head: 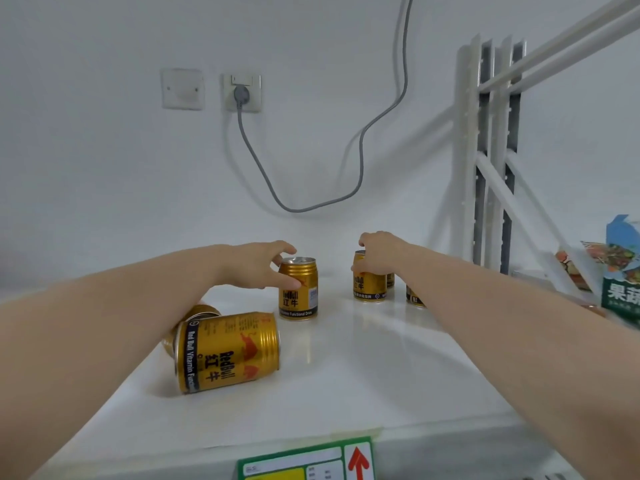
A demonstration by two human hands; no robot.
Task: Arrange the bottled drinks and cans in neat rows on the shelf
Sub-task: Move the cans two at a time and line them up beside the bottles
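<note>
Nearest, on the front lip of the white shelf [363, 386], a green price tag [306, 460] w/ a red arrow. Just behind, left of centre, 1 gold can lying on its side [227, 351], label facing up, w/ a 2nd tipped can [197, 315] partly hidden behind it and under the left forearm. Mid-shelf, an upright gold can [298, 288] stands alone; left hand [256, 265] is at it, fingers [289, 249] curled half-open around the top rim, thumb on the side, touching but not fully closed. To the right, right hand [381, 252] is wrapped over the top of another upright can [369, 284], grip closed on it. Behind that, 2 more cans, mostly hidden by the right arm. Far right, a green carton [621, 268] and snack packs. At back, white wall w/ a socket [242, 92] and grey cable [362, 161].
</note>
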